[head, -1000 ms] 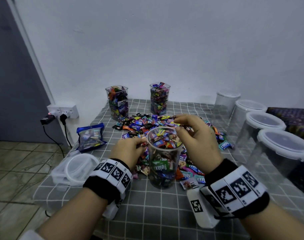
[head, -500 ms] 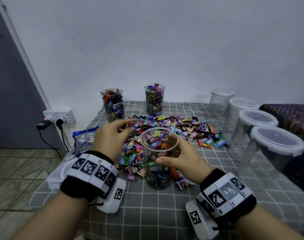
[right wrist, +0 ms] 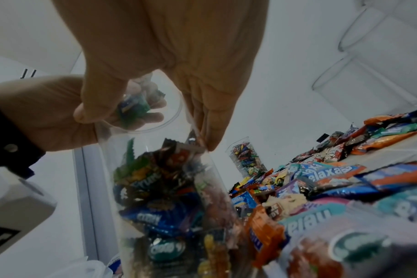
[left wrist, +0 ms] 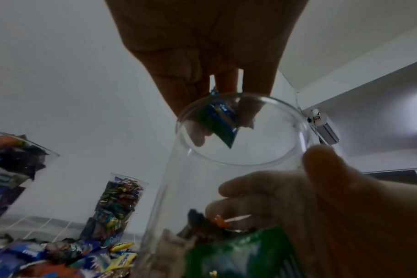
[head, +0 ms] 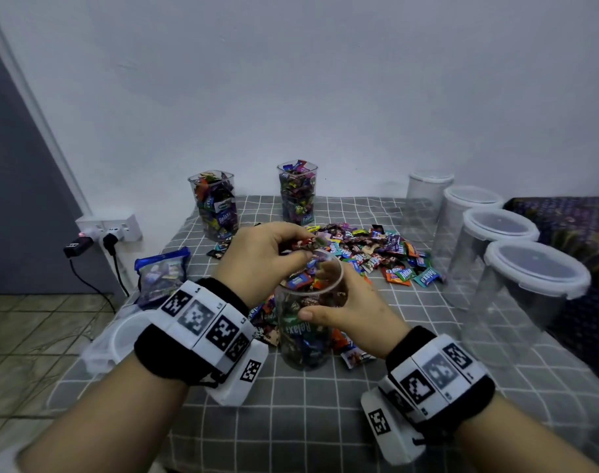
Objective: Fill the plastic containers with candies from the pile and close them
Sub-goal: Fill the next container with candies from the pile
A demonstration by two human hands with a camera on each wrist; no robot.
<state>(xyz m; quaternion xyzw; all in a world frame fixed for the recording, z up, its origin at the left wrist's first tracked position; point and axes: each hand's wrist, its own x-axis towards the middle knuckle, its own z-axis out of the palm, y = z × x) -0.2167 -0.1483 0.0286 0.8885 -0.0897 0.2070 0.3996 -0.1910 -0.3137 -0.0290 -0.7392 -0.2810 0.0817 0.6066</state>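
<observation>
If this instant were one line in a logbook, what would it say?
step: filling | left hand: holds candies over container mouth | right hand: grips container | container: open, partly full | pile: remains behind

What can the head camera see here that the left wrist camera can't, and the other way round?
Only the head view shows the four empty lidded containers lined up at the right, the wall socket, the blue bag and both wristbands. Only the left wrist view shows, from below, the blue wrapper pinched in the left hand just above the rim. Both show the container being filled, the right hand keeping its grip on it, the candy pile and the two full containers behind.
</observation>
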